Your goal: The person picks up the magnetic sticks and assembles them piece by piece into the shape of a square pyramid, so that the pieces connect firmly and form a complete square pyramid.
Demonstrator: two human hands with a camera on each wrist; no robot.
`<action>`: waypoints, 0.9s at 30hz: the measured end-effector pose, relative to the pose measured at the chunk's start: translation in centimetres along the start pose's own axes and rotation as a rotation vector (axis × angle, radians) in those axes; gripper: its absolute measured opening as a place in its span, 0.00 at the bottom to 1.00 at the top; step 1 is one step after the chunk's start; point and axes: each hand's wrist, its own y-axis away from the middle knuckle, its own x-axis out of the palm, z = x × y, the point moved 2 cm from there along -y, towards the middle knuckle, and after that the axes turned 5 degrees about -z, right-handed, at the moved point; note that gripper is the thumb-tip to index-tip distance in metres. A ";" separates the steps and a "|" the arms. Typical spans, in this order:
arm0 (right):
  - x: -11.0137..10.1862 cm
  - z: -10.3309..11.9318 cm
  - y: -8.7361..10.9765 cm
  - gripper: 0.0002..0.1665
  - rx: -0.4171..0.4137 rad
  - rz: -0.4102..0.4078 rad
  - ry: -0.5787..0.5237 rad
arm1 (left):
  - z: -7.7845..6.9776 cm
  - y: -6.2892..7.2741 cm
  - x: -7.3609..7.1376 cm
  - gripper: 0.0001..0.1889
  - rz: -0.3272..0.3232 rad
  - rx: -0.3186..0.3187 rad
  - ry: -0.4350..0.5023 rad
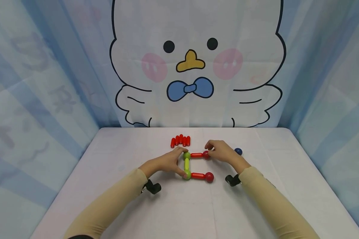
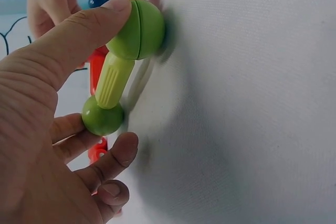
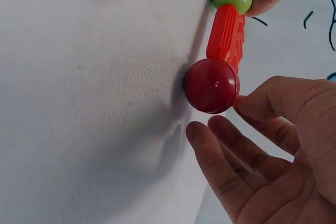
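Observation:
Flat on the table lies a U-shaped ball-and-stick frame. Its left side is a yellow-green stick (image 1: 186, 164) between two green balls (image 2: 137, 30). Two red sticks (image 1: 197, 176) lead right from these to dark red balls (image 1: 209, 177). My left hand (image 1: 167, 162) grips the green side, thumb on the near ball and fingers against the far green ball (image 2: 102, 115). At the far dark red ball (image 3: 211, 86), the thumb of my right hand (image 1: 222, 152) touches the edge; other fingers spread loosely beside it. Part of the index finger is hidden.
Several loose red sticks (image 1: 180, 140) lie in a row behind the frame. A dark blue ball (image 1: 238, 151) sits beyond the right wrist. White cloth covers the table (image 1: 167, 212), and a curtain printed with a cartoon bird (image 1: 194, 109) hangs at its back edge.

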 end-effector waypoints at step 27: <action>1.1 -0.3 -2.5 0.19 -0.004 0.059 -0.008 | 0.5 1.6 -0.8 0.51 -0.007 -0.005 -0.068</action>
